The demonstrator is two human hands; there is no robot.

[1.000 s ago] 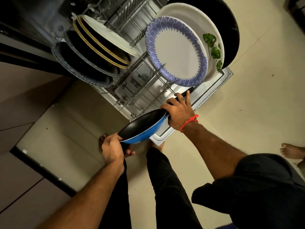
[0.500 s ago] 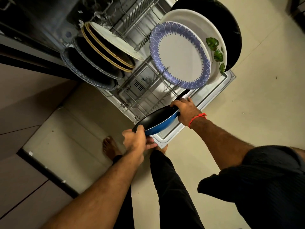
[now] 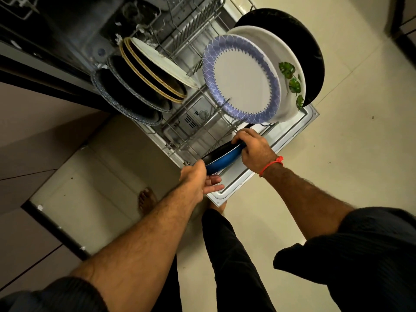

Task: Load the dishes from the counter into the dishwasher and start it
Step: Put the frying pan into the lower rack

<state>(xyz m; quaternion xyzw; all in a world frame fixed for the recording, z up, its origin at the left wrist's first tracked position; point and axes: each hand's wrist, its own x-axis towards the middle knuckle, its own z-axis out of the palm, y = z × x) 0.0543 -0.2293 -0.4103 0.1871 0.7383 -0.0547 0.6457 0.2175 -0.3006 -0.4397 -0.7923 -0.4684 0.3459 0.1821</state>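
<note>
A blue frying pan (image 3: 221,159) with a black inside is tilted on edge at the near end of the lower dishwasher rack (image 3: 191,134). My right hand (image 3: 255,148) grips its far rim near the black handle. My left hand (image 3: 199,179) holds the near rim, thumb on top, fingers underneath. In the rack stand a blue-patterned plate (image 3: 242,78), a white plate with green leaves (image 3: 290,70) and a black plate (image 3: 299,41) on the right. Several dark and gold-rimmed plates (image 3: 139,86) stand on the left.
The open dishwasher door (image 3: 265,163) lies flat under the rack, its corner near my feet. Brown cabinet fronts (image 3: 33,131) run along the left. Beige floor tiles (image 3: 349,143) spread to the right. My bare left foot (image 3: 146,199) stands beside the door.
The pan has moved forward over the door and into the near end of the rack, tilting more upright. Both hands moved with it, the left closing in toward the right.
</note>
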